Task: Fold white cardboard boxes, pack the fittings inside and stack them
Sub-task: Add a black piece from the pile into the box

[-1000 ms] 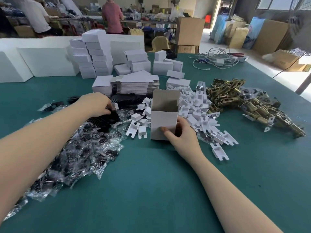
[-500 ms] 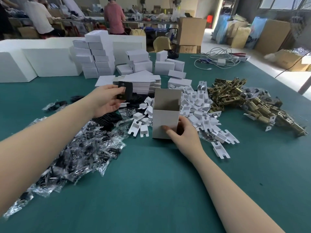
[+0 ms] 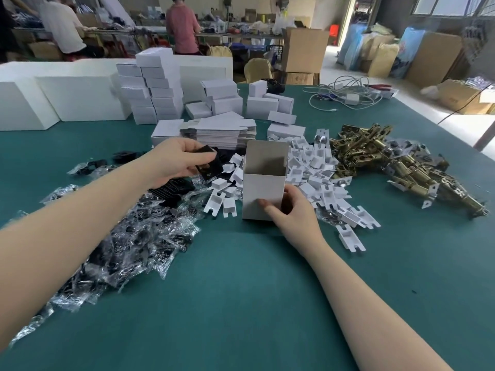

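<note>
An open white box is kept upright on the green bench, and its lower right corner is clamped by the fingers of the right hand. To the left of the box, a flat black fitting is pinched between the fingers of the raised left hand, above the bagged black parts. The box top flaps are standing open, and white plastic pieces are heaped just to the right of the box.
</note>
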Motion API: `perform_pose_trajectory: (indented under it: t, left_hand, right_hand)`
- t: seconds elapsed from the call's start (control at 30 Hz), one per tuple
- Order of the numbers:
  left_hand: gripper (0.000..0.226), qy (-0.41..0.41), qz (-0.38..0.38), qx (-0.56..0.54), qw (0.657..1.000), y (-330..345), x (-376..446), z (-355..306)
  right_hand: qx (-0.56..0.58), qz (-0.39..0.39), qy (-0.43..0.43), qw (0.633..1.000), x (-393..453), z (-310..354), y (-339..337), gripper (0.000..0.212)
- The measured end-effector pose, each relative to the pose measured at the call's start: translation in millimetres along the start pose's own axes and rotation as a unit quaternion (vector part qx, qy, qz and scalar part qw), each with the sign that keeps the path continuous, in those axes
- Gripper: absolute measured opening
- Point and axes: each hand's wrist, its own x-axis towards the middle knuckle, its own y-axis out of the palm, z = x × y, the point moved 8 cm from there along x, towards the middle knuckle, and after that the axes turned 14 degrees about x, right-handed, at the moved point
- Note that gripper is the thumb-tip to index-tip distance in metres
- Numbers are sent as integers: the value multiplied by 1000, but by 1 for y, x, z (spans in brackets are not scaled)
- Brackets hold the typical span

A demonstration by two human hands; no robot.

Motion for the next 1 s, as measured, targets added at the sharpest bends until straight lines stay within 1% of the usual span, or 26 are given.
perform_pose_trajectory:
  t: [0.03, 0.07, 0.1, 0.13, 0.2, 0.23, 0.27, 0.3, 0.33, 0.37, 0.43, 0.5, 0.53, 0.57, 0.63, 0.7, 0.73, 0.8, 0.87, 1.0]
  left_hand:
    - [9, 30, -21, 15, 999, -2, -2, -10]
    - [8, 66, -37, 3, 997, -4, -5, -22]
    - [11, 100, -50, -39, 993, -4, -9, -34]
    - [12, 129, -54, -109, 984, -4, -14, -46]
    - [17, 165, -30, -270, 948, 3, -23, -66]
    - [20, 176, -8, -309, 935, 11, -27, -75]
    - [22, 184, 11, -298, 937, 22, -29, -83]
    - [23, 192, 22, -243, 951, 34, -32, -90]
    - [27, 203, 23, -155, 966, 45, -34, -96]
    - [29, 217, 14, -60, 974, 55, -36, -101]
    - [29, 245, -30, 88, 965, 62, -38, -111]
    - [26, 274, -79, 207, 936, 63, -37, -120]
    - [24, 281, -89, 247, 923, 63, -36, -123]
    - [23, 281, -91, 267, 917, 63, -34, -123]
    - [20, 274, -97, 270, 918, 61, -29, -124]
    - [20, 265, -114, 258, 922, 55, -24, -124]
    - [20, 262, -107, 252, 925, 53, -21, -123]
    - [19, 255, -46, 254, 932, 57, -15, -120]
    - [18, 254, 10, 287, 924, 63, -12, -116]
    - [22, 258, 40, 301, 917, 66, -8, -120]
  right_hand:
    - [1, -1, -1, 1000, 0, 0, 0, 30]
    - [2, -2, -3, 1000, 0, 0, 0, 31]
    - [2, -3, -5, 1000, 0, 0, -1, 32]
    - [1, -3, -5, 1000, 0, 0, -1, 34]
    - [-3, -1, -6, 1000, 0, 1, 0, 36]
    - [-3, 0, -6, 1000, 0, 1, 0, 36]
    - [-4, 0, -7, 1000, 0, 0, 0, 36]
    - [-3, -2, -7, 1000, 0, 1, 0, 36]
    - [-4, -2, -9, 1000, -1, 2, 0, 35]
    - [-5, -3, -12, 1000, -1, 2, 0, 33]
    - [-7, -5, -18, 1000, -1, 3, 0, 26]
    - [-7, -6, -19, 1000, -1, 2, 1, 18]
    - [-8, -6, -21, 1000, -1, 3, 2, 17]
    - [-8, -5, -23, 1000, -1, 4, 3, 19]
    - [-6, -4, -28, 1000, -1, 5, 3, 18]
    - [-3, 1, -32, 999, 0, 6, 2, 31]
    - [0, 4, -33, 999, 1, 5, 2, 35]
    - [1, 5, -30, 1000, 3, 3, 2, 36]
    - [2, 7, -26, 1000, 3, 2, 2, 37]
    - [4, 9, -25, 1000, 3, 3, 2, 36]
